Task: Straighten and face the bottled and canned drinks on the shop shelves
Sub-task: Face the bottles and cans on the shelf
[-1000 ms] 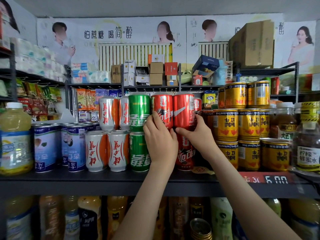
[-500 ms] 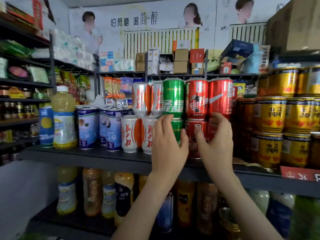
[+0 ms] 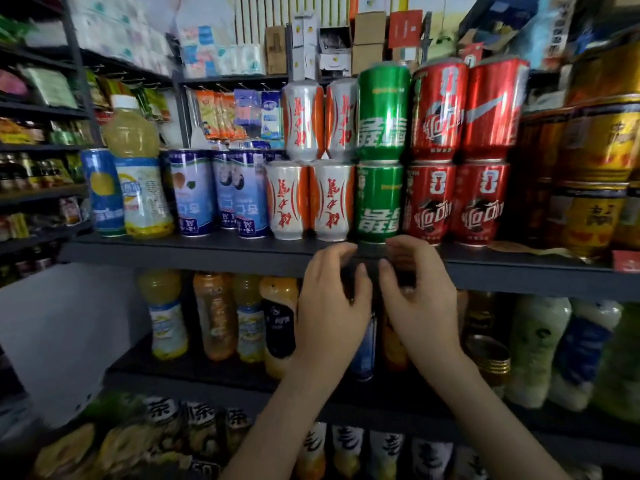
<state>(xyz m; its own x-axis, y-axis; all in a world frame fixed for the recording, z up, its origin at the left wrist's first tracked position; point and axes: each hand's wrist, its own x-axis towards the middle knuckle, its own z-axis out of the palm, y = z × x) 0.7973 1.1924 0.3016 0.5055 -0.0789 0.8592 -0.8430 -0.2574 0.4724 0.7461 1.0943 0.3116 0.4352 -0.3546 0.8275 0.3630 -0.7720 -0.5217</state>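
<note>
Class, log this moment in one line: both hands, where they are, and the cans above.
left hand: loosely curled, empty | right hand: loosely curled, empty | place: at shelf edge, below lower green can | red cans: stacked upright

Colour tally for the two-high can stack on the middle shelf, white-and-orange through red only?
White-and-orange cans: 4
Green cans: 2
Red cans: 4
Total: 10

Cans (image 3: 379, 199) stand stacked two high on the shelf (image 3: 207, 254), bottles (image 3: 214, 317) below.
</note>
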